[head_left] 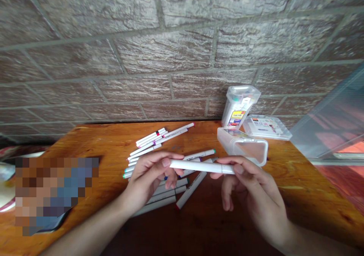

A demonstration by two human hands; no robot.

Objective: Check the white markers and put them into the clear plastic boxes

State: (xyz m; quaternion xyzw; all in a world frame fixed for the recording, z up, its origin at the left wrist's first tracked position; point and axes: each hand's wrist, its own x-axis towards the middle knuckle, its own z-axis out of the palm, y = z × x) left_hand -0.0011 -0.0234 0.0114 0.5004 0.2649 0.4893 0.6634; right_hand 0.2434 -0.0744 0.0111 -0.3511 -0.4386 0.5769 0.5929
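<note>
A white marker is held level above the table, with a cap joint near its right end. My left hand pinches its left end between thumb and fingers. At the opposite end, my right hand grips the capped part the same way. Below and behind my hands lie several loose white markers with coloured ends, some partly hidden by my left hand. Another group of thinner white markers is spread farther back on the left.
An open clear plastic box lies on its side on the wooden table. Behind it stands a clear case of markers, beside a flat clear case. A pixelated object lies at left. A brick wall backs the table.
</note>
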